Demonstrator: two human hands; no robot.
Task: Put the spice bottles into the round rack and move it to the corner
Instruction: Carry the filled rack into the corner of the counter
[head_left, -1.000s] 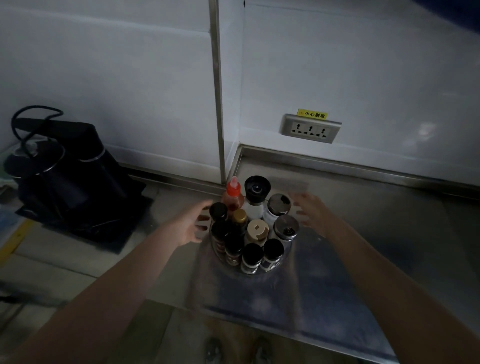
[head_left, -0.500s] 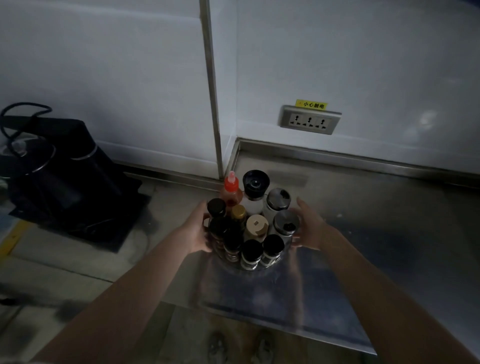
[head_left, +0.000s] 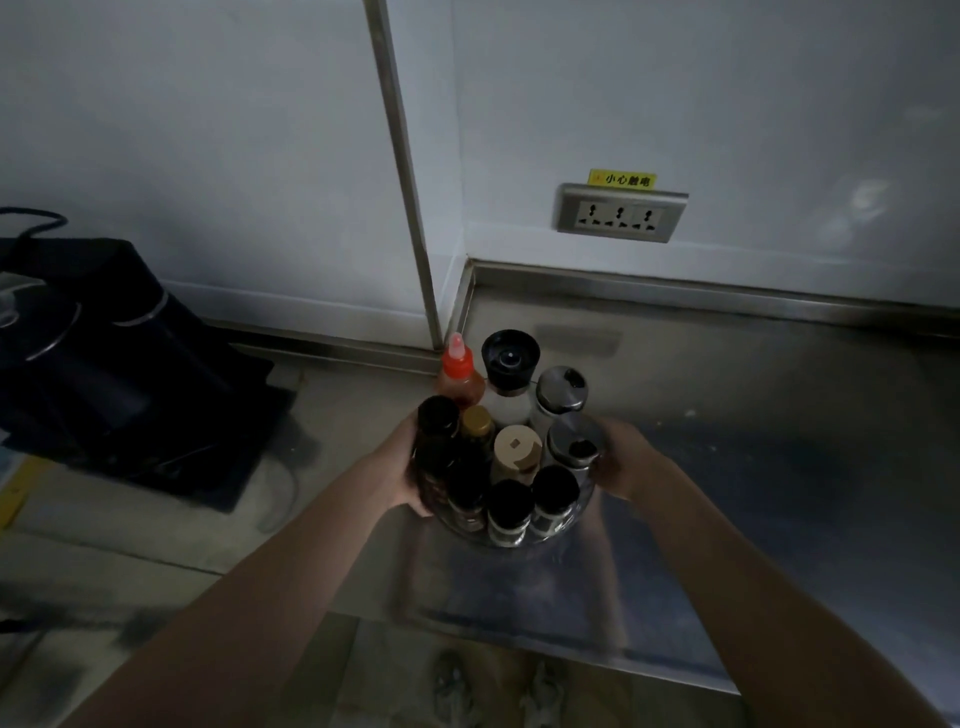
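The round rack (head_left: 556, 535) sits on the steel counter, packed with several spice bottles. Among them are a red-capped squeeze bottle (head_left: 457, 371), a black-topped grinder (head_left: 509, 358), two shakers with silver lids (head_left: 563, 389), a beige-capped jar (head_left: 515, 447) and dark-capped jars (head_left: 509, 506) at the front. My left hand (head_left: 402, 473) grips the rack's left side. My right hand (head_left: 621, 460) grips its right side. The rack's base is mostly hidden by the bottles and my hands.
The wall corner (head_left: 452, 312) with a metal strip lies just behind the rack. A triple socket (head_left: 621, 213) with a yellow label is on the right wall. A black appliance (head_left: 104, 364) with a cord stands at left. The counter's front edge (head_left: 571, 654) runs below my arms.
My two hands have come in from either side and closed on the rack. The view has shifted closer to the corner.
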